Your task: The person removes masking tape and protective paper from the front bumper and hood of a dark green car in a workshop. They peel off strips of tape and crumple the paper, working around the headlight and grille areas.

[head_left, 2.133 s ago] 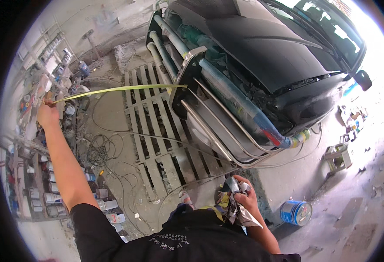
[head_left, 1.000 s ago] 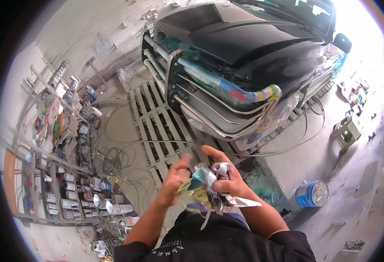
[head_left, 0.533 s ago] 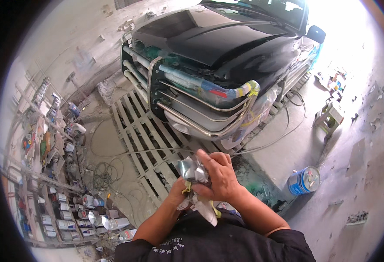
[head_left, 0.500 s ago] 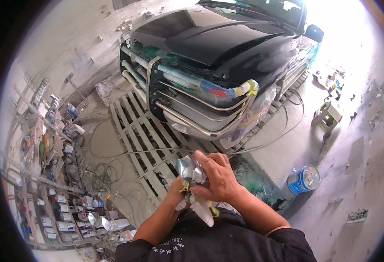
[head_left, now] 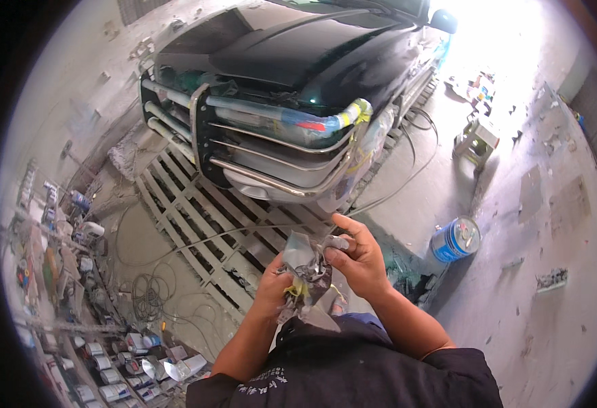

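Note:
My left hand point(head_left: 271, 285) is closed round the left side of a crumpled bundle of masking scraps point(head_left: 314, 272), held in front of my body. The wad looks like grey and translucent sheet with yellow tape point(head_left: 298, 290) tangled in it, and a pale flap hangs below. At its upper right, my right hand point(head_left: 365, 268) pinches a grey strip point(head_left: 336, 242) between thumb and forefinger. Whether anything lies inside the wad is hidden. Beyond my hands stands a black vehicle point(head_left: 298, 61), its chrome front guard point(head_left: 278, 170) partly wrapped in film and tape.
A slatted pallet point(head_left: 189, 221) lies before the vehicle. A hose point(head_left: 407, 173) runs across the floor, with a coiled cable point(head_left: 152, 296) to the left. Shelves of cans point(head_left: 111, 374) stand at lower left; a blue paint can point(head_left: 456, 239) and a stool point(head_left: 476, 141) are at right.
My right hand has drawn off the top of the bundle to the right and now pinches a grey strip. The bundle looks more spread out. The view has shifted, moving the vehicle leftward.

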A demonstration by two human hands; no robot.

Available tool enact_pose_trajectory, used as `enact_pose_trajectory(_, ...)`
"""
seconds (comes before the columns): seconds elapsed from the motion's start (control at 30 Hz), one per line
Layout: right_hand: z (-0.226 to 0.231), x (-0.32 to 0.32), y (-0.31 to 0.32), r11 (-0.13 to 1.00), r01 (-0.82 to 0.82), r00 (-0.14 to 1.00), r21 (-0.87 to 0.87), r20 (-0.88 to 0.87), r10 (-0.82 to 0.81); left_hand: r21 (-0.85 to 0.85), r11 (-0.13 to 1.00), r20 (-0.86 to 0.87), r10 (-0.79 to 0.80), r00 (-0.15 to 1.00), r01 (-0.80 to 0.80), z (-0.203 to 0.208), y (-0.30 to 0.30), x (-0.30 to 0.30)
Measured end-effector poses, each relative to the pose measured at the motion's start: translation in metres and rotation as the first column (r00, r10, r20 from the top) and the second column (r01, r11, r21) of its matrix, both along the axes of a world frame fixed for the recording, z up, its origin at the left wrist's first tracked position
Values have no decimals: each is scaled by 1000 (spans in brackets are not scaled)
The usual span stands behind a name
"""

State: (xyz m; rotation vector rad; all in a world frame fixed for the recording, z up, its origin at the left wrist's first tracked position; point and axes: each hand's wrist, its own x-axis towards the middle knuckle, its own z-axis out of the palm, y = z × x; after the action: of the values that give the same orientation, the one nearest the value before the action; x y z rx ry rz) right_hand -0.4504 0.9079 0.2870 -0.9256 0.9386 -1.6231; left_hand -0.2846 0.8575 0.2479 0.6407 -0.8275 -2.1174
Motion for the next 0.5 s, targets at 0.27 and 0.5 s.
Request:
enact_pose_trajectory(0.27, -62, -60, 37, 977, 160, 963, 140, -241, -123, 154, 961, -421, -148, 895, 231, -27, -2, -6)
enact_pose_trajectory(0.5, -70, -60, 50, 966, -213, 673, 147, 738, 37, 63, 938, -597, -240, 766, 342, -17, 2, -82)
